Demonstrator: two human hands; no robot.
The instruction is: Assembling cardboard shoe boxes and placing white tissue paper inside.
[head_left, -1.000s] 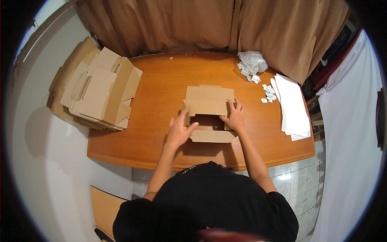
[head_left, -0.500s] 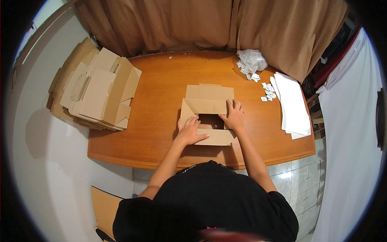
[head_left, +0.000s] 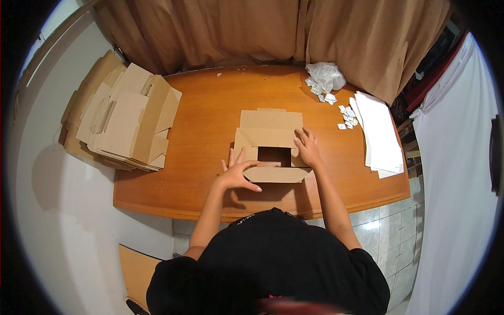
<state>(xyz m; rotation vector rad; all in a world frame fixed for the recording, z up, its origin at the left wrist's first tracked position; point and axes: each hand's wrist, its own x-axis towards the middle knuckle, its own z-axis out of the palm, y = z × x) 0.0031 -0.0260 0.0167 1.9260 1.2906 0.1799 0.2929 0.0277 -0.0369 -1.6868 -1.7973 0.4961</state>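
A brown cardboard box (head_left: 270,137) sits in the middle of the wooden table, its far flap and lid panel laid back away from me. Its side flaps are folded inward around a dark rectangular opening, and the near flap (head_left: 276,175) slants along the front edge. My left hand (head_left: 235,173) is at the near left corner, fingers and thumb spread, holding nothing. On the right side of the box lies my right hand (head_left: 308,148), fingers apart over the edge of the right flap; its thumb is partly hidden.
Flattened cardboard boxes (head_left: 123,123) are piled at the table's left, against the wall. At the right are white paper sheets (head_left: 375,134), several small white packets (head_left: 347,116) and a clear plastic bag (head_left: 326,77). A brown curtain (head_left: 210,31) hangs behind the table.
My left hand has shifted left off the near flap, its fingers spreading wider. The near flap is tilted differently and looks narrower. My right hand has slid slightly outward from the opening.
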